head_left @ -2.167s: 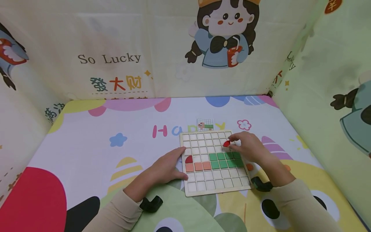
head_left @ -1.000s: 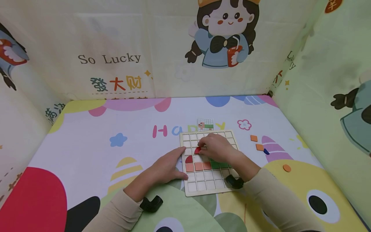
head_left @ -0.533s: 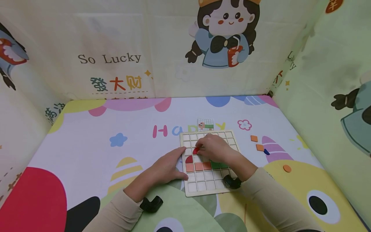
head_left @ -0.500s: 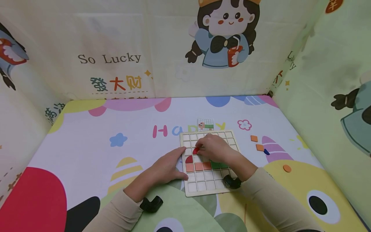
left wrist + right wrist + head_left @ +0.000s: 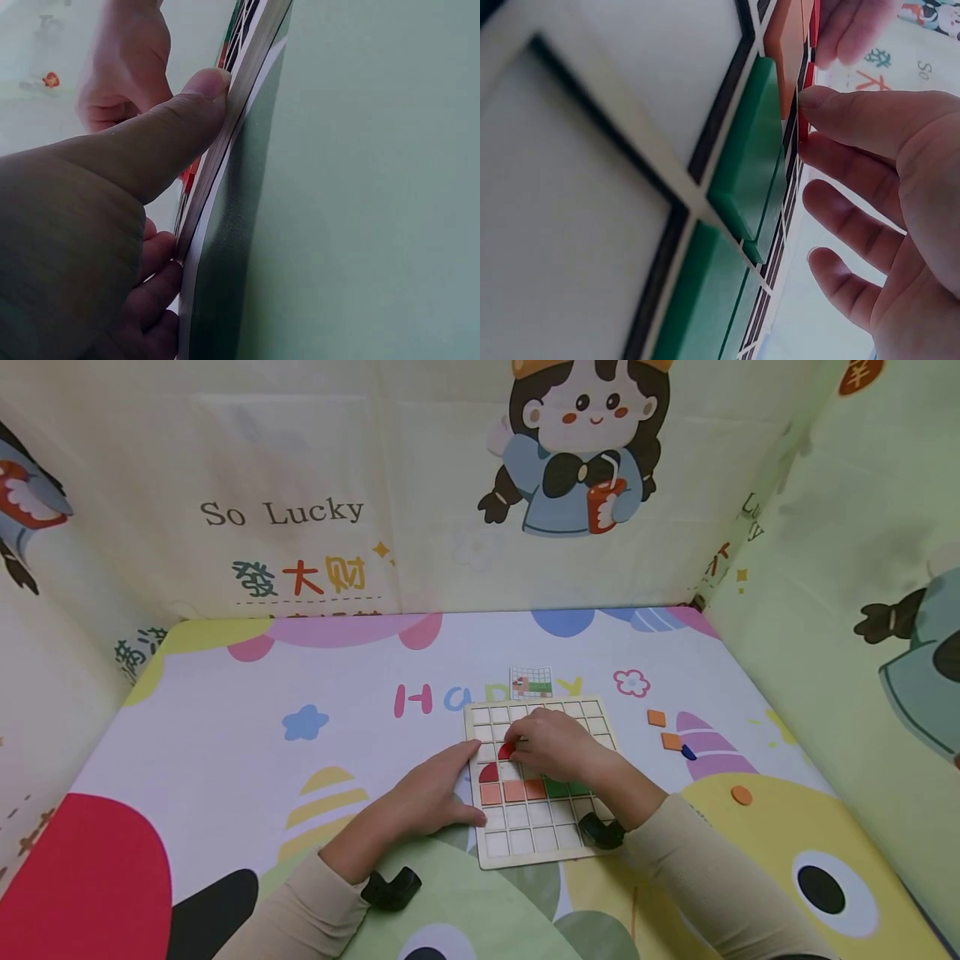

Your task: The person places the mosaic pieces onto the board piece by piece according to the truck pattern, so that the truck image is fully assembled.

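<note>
A wooden grid board (image 5: pixel 525 862) lies on the table. My left hand (image 5: pixel 435 789) steadies its left edge with spread thumb and fingers; in the left wrist view the thumb (image 5: pixel 187 112) rests on the rim. My right hand (image 5: pixel 555 747) pinches a red quarter-round piece (image 5: pixel 506 751) between thumb and index finger over a cell in the second column. Another red quarter-round piece (image 5: pixel 489 772) sits in the left column, above a row of salmon squares (image 5: pixel 513 791). Green squares (image 5: pixel 746 165) fill cells to the right, partly hidden by my right hand in the head view.
A small pattern card (image 5: pixel 532 682) lies beyond the board's far edge. To the right are two orange squares (image 5: pixel 657 718), a dark blue piece (image 5: pixel 688 752) and an orange disc (image 5: pixel 741 796). Fabric walls (image 5: pixel 420 485) with printed figures surround the table on the back and sides.
My right hand has carried the red piece from the board's right side leftward to the second column, then stays nearly still over the last half second. The left hand has not moved.
</note>
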Tool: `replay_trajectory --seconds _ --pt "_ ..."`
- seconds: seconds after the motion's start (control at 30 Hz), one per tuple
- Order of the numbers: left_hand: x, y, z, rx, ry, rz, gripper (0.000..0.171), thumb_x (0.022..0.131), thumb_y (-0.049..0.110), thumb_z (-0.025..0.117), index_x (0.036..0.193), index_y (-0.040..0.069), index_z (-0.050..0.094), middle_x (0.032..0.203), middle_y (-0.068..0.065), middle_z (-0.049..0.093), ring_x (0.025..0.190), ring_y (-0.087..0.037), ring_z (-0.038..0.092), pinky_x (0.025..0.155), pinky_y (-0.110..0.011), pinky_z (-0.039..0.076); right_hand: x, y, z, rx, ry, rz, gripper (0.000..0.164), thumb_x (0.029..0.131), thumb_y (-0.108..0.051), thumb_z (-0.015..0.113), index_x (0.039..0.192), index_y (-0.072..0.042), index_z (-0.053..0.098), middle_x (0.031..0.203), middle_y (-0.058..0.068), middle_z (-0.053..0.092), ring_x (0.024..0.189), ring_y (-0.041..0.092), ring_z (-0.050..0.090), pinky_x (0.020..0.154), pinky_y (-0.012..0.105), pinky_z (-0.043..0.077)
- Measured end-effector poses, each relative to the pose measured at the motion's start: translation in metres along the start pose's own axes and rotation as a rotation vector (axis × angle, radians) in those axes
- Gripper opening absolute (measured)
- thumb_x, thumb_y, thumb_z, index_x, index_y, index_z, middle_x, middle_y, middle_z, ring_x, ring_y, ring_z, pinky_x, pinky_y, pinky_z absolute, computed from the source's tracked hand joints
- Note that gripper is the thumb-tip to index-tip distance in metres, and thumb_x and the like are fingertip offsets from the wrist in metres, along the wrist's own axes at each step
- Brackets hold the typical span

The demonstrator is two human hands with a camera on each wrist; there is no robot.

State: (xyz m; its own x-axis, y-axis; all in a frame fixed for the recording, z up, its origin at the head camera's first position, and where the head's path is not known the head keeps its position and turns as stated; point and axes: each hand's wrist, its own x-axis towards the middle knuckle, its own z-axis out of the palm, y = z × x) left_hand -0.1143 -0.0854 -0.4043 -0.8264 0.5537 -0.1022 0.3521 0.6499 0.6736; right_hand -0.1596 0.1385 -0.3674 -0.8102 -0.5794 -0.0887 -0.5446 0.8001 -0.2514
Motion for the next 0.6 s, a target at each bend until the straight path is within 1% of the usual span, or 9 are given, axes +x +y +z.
replay_trajectory --seconds 0.3,0.6 --pt "0.0000 -0.0006 0.0001 0.002 0.003 0.006 0.099 0.076 0.036 0.088 0.153 0.003 0.035 0.151 -0.010 0.043 0.137 -0.027 0.041 0.111 -0.043 0.037 -0.0009 0.0005 0.0004 -0.007 0.005 -0.008 0.010 0.091 -0.020 0.075 0.101 -0.019 0.077 0.092 -0.009 0.069 0.090 0.017 0.060 0.081 0.035 0.051" --pt "-0.0002 0.0000 -0.0006 0.001 -0.003 0.002 0.099 0.076 0.036 0.088 0.153 0.004 0.034 0.152 -0.010 0.043 0.137 -0.027 0.041 0.111 -0.043 0.038 0.0002 0.0016 0.0007 0.003 0.006 -0.014 0.011 0.092 -0.021 0.074 0.102 -0.018 0.077 0.092 -0.009 0.069 0.090 0.017 0.059 0.083 0.036 0.051"
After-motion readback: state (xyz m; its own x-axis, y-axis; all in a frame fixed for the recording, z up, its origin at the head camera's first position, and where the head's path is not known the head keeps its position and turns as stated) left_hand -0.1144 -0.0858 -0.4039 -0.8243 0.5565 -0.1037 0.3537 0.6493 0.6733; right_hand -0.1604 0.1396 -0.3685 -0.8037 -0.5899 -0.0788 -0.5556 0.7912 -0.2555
